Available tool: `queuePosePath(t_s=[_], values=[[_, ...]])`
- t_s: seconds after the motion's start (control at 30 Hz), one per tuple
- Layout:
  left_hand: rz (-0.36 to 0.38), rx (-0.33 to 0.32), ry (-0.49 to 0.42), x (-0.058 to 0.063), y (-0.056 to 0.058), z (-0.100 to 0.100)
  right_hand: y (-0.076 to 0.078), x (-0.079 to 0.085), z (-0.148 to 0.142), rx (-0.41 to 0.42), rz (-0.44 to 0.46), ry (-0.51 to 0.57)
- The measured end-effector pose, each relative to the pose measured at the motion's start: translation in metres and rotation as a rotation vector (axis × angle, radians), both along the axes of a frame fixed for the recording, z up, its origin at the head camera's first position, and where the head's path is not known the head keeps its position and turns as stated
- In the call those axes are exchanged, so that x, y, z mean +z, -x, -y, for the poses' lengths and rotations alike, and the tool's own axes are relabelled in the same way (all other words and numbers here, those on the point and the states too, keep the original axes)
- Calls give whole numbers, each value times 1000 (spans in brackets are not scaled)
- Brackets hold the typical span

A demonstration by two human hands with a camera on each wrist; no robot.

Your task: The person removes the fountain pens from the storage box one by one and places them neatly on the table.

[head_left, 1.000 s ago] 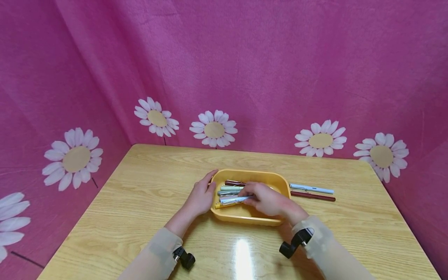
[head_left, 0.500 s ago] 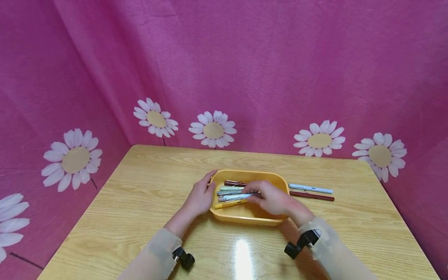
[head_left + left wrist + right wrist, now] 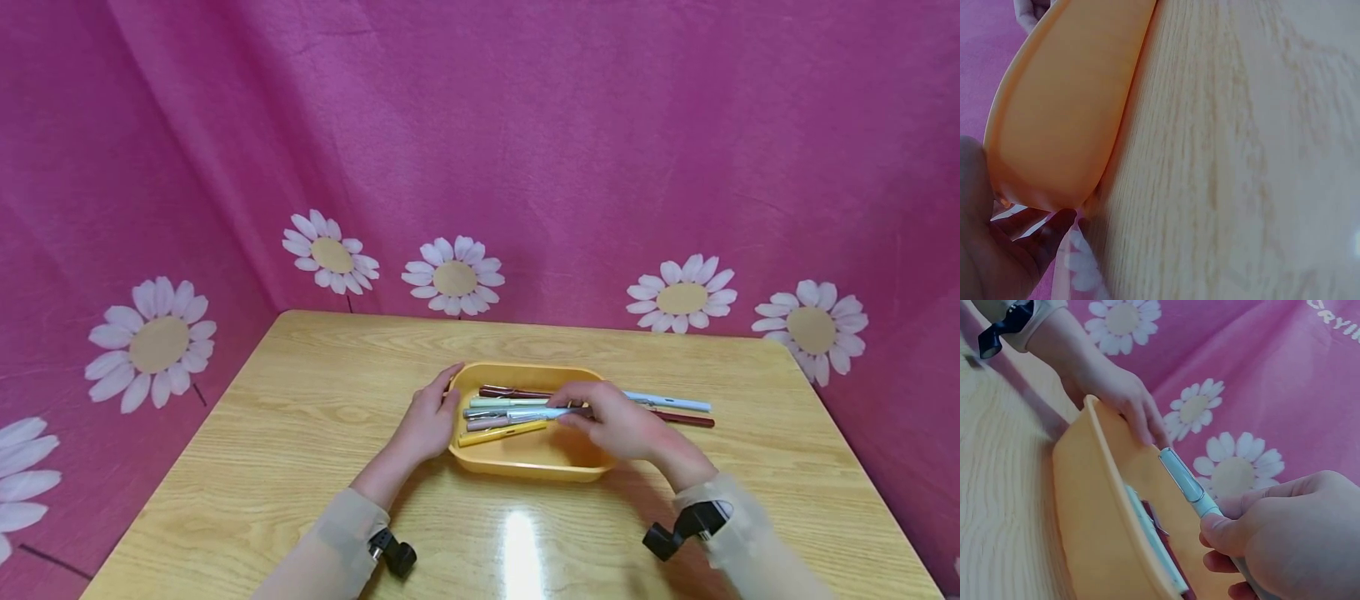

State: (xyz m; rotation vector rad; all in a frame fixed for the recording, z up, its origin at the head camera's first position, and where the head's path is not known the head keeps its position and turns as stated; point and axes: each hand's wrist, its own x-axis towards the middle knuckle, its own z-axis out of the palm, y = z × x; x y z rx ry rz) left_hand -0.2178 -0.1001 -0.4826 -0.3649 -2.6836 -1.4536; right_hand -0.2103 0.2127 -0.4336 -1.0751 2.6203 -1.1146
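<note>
My left hand (image 3: pixel 427 423) grips the left end of a yellow-orange plastic tray (image 3: pixel 525 471), thumb at the rim and fingers outside the wall. In the right wrist view my right hand (image 3: pixel 1300 534) pinches a light blue pen (image 3: pixel 1184 476) with a metal clip between thumb and fingers. It holds this pen over the tray. Beneath it lie a yellow pen (image 3: pixel 498 433), a lilac pen (image 3: pixel 487 424), a pale green pen (image 3: pixel 495 402) and a dark red pen (image 3: pixel 510 392), side by side. A grey pen there is partly covered by the held one.
On the wooden table (image 3: pixel 337 375), just right of the tray, lie another light blue pen (image 3: pixel 678 403) and another dark red pen (image 3: pixel 686 420), both partly behind my right hand. A pink curtain (image 3: pixel 525 167) with white daisies stands behind the table and along its sides.
My right hand has moved to the right, drawing the light blue pen along with it and uncovering more of the yellow pen. My left hand has stayed on the tray's end.
</note>
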Motion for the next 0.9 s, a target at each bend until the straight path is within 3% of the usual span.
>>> queuePosePath(t_s=[0.43, 0.9], values=[[-1, 2, 5, 1, -1, -1, -13, 11, -45, -106, -24, -32], [-9, -1, 5, -1, 1, -1, -24, 15, -79, -157, -48, 48]])
